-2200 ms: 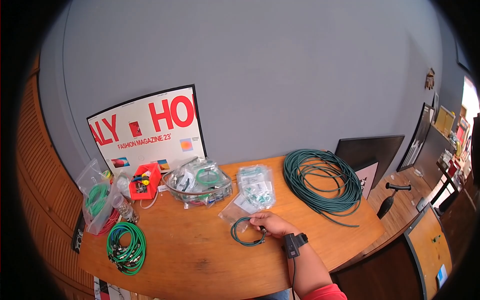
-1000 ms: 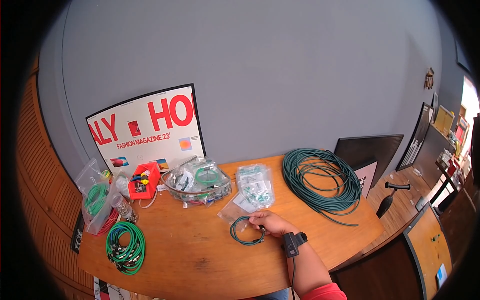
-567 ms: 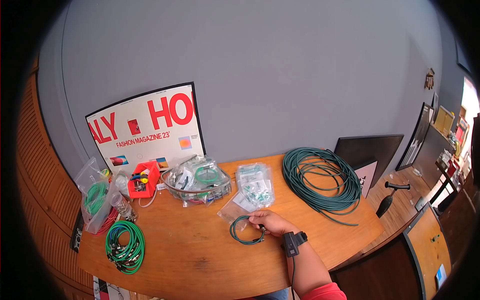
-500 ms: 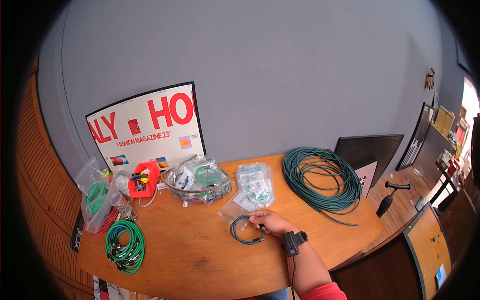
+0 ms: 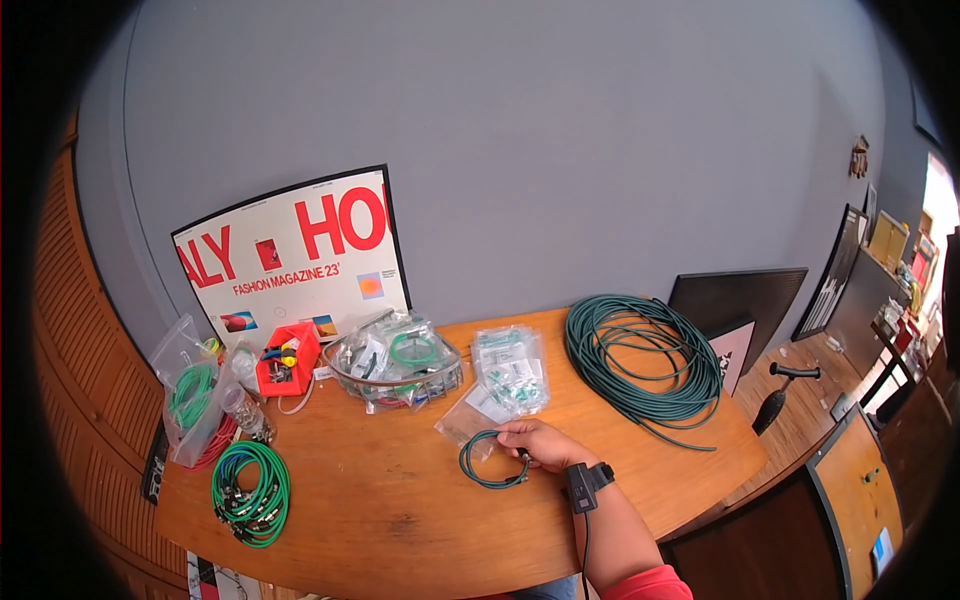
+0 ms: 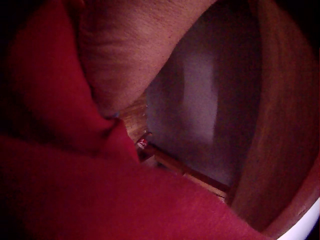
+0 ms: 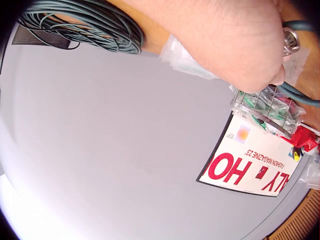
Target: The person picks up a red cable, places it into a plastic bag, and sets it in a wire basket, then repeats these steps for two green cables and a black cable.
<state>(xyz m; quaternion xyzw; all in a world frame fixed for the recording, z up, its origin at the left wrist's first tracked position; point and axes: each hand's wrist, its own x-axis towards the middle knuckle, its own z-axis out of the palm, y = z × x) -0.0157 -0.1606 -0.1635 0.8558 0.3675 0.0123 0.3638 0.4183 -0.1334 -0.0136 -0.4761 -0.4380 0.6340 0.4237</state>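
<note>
My right hand [image 5: 541, 447] grips a short coil of dark green cable [image 5: 463, 468] low over the front middle of the table, its fingers curled round one side of the loop. Metal connectors [image 5: 526, 478] hang at the coil's right side; one connector [image 7: 290, 42] also shows beside the hand in the right wrist view. Behind the coil lies a clear plastic bag [image 5: 462, 421]. In the left wrist view, bare skin of my left hand or wrist [image 6: 131, 55] shows beside red cloth, with the fingers out of sight.
Bagged green parts [image 5: 510, 370] and a wire basket [image 5: 440, 378] of bags stand behind. A large cable coil [image 5: 585, 345] lies back right. At left are bundled green cables [image 5: 283, 495], a red bin [image 5: 268, 375], a clear jar [image 5: 240, 408] and a bag of cable [image 5: 170, 360].
</note>
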